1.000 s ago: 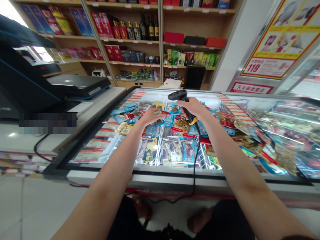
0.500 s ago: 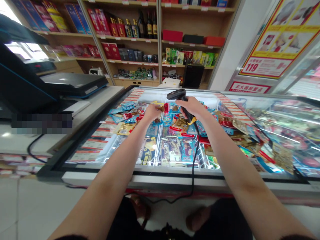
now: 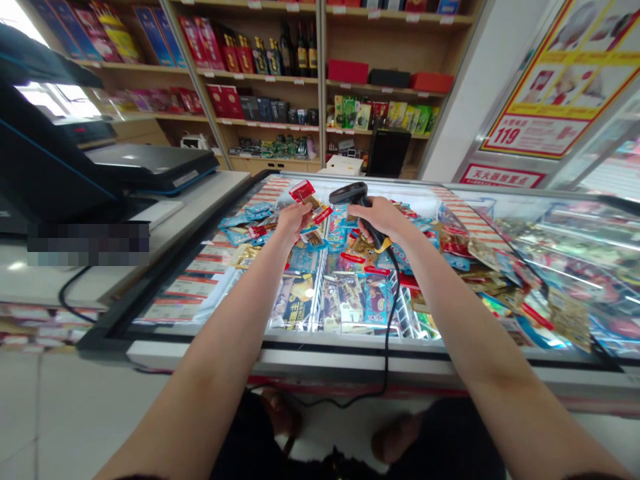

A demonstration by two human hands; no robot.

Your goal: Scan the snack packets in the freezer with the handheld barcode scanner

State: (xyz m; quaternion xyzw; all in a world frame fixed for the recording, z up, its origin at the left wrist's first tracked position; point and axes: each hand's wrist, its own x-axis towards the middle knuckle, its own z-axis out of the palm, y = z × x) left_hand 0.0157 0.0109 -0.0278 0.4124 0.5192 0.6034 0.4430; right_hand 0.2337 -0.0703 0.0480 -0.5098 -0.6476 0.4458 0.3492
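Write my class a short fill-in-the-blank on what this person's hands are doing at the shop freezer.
1. The right hand grips a black barcode ____.
2. The left hand holds a packet whose upper end is ____.
3. A black ____ hangs from the handle in the right hand, down past the front of the freezer.
Missing words: scanner; red; cable.
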